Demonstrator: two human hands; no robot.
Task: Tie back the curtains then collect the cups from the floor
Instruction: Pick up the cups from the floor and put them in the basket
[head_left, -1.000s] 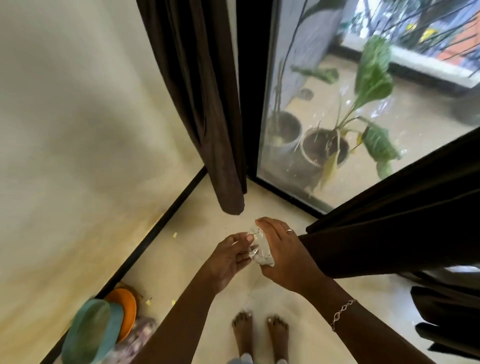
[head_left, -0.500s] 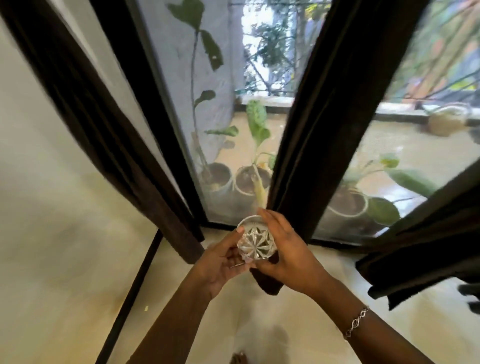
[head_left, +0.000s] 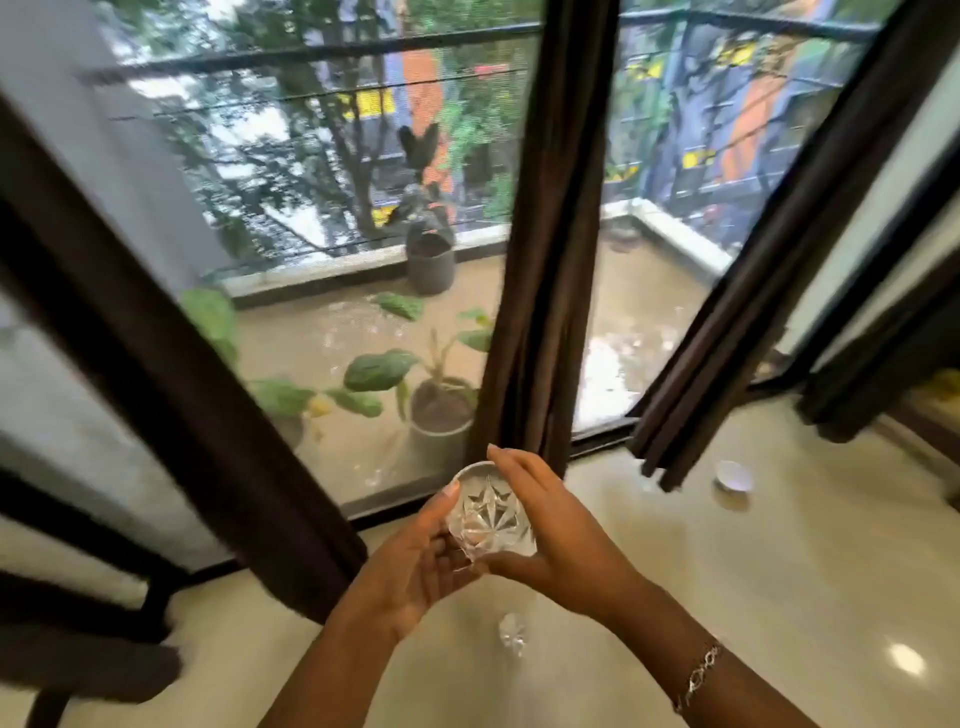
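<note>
**Both hands around a cut-glass cup at the window**

The left hand (head_left: 415, 566) and right hand (head_left: 550, 535) hold one clear cut-glass cup (head_left: 488, 512) between them, above the floor (head_left: 779, 597) and in front of the window (head_left: 337, 260). The cup lies tilted, its star-cut base turned up toward the camera. The left hand cups it from below and the left, palm up, fingers loosely curled, thumb against the rim. The right hand wraps it from the right, fingers reaching over the top, thumb underneath. A bracelet (head_left: 698, 675) sits on the right wrist.

A dark curtain (head_left: 550, 260) hangs gathered just behind the cup; two more hang slanting to its left (head_left: 171, 364) and right (head_left: 769, 291). A small white cup (head_left: 732, 475) stands on the floor near the foot of the right curtain, well apart from the hands. Potted plants (head_left: 436, 400) stand outside the glass.
</note>
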